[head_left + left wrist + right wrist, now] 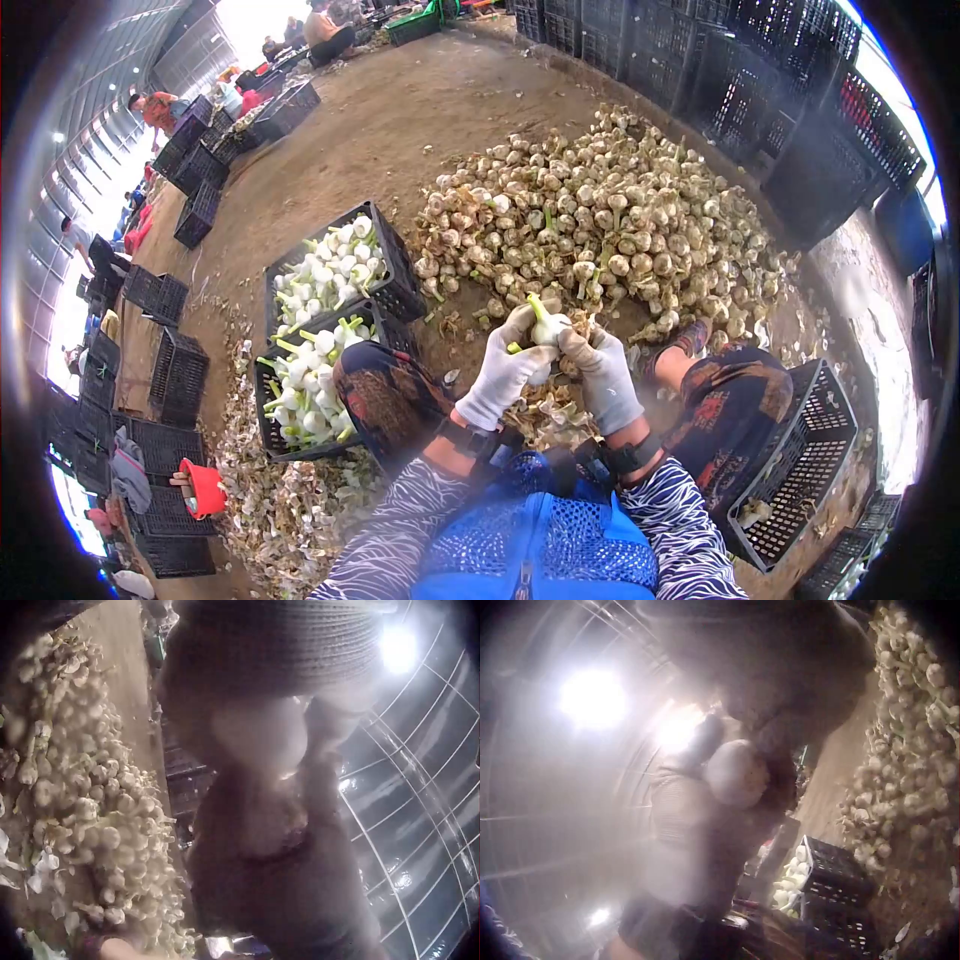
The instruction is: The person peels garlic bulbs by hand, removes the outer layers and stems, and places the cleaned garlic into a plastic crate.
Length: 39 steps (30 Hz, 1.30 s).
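Observation:
A peeled white garlic bulb [548, 328] with a short green stem is held between both gloved hands in front of the body. My left hand [505, 372] grips it from the left, and a second green stub [514, 348] pokes out among those fingers. From the other side my right hand [606, 376] pinches the bulb, thumb against it, with brownish papery skin [580, 322] by its fingers. The bulb's pale round side [264, 739] shows dimly in the left wrist view. In the right wrist view the bulb [737, 774] sits between blurred gloves.
A large heap of unpeeled garlic [600, 220] lies ahead. Black crates of white garlic [310, 380] stand at the left knee. By the right leg is a black crate [800, 470] with a little in it. Peelings [290, 520] litter the ground; a red bucket [205, 489] stands farther left.

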Each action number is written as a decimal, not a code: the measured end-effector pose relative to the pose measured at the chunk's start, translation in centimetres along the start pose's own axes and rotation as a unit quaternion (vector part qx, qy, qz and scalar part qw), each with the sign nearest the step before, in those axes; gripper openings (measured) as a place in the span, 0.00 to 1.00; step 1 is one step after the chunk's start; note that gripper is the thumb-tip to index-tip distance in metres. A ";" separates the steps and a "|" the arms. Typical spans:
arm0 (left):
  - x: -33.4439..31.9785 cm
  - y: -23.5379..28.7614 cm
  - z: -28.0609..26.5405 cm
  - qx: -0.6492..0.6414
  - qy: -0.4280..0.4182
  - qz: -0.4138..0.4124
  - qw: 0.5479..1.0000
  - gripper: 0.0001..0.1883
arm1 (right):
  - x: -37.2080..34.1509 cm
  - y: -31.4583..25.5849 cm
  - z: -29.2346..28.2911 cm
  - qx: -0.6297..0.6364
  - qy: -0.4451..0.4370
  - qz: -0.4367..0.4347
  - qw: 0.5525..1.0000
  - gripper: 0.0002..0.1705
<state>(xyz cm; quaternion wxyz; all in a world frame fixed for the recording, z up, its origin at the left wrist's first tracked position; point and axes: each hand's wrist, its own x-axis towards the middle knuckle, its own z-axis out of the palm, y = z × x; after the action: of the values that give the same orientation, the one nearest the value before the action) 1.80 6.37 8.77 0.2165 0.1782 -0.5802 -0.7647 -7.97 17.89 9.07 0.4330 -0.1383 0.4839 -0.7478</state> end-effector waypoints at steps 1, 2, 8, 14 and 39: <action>-0.1 0.1 0.3 -0.062 -0.003 -0.060 0.996 0.30 | 0.3 0.6 -0.5 0.002 0.001 0.002 1.000 0.20; 0.2 -1.0 0.7 -0.068 0.015 -0.003 0.998 0.28 | 0.5 1.3 -1.0 0.000 -0.004 -0.009 1.000 0.20; 0.2 -1.6 1.6 -0.094 0.042 -0.018 0.995 0.27 | 0.1 1.1 -2.2 0.040 -0.007 0.034 0.999 0.17; 0.5 -1.5 1.4 -0.139 0.025 -0.047 0.989 0.25 | 0.1 0.8 -2.7 0.080 -0.015 0.032 0.996 0.16; 0.5 -3.0 2.7 0.013 0.100 0.108 0.989 0.24 | 0.1 0.9 -1.9 -0.392 0.118 -0.205 0.889 0.05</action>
<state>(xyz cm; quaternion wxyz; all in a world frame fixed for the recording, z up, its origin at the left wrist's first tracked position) -0.37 9.02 6.63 0.3522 0.1931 -0.5814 -0.7076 -8.76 18.87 7.40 0.1202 -0.3037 0.7459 -0.5805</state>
